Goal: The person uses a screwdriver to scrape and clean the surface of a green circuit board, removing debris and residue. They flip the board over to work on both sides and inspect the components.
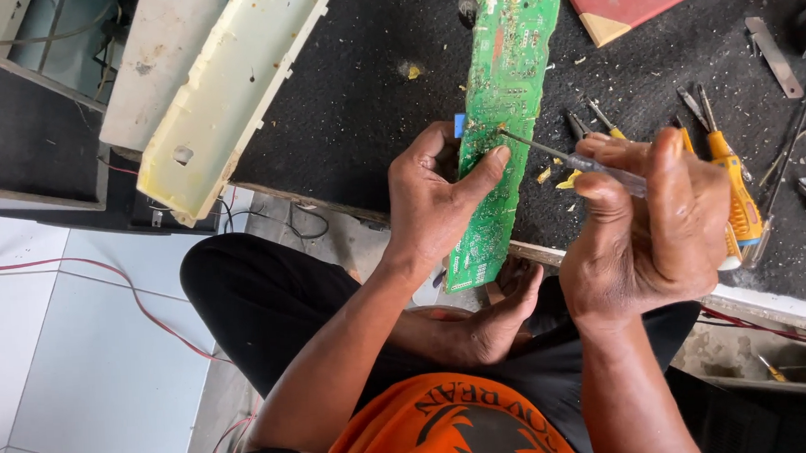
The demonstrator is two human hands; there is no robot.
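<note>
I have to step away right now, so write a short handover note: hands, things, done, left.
Left hand: steadies the long green circuit board at its near edge, thumb on top.
Right hand: fingers closed on a clear-handled screwdriver, tip on the board.
Board lies on the black workbench mat, near end overhanging.
Done: yellowish scrapings lie beside the board.
Left: cannot tell how much.

An orange shirt (450, 426) with a black printed design is worn, along with black trousers (269, 298). Both forearms are bare, and no gloves, rings or watch are seen on the hands.
</note>
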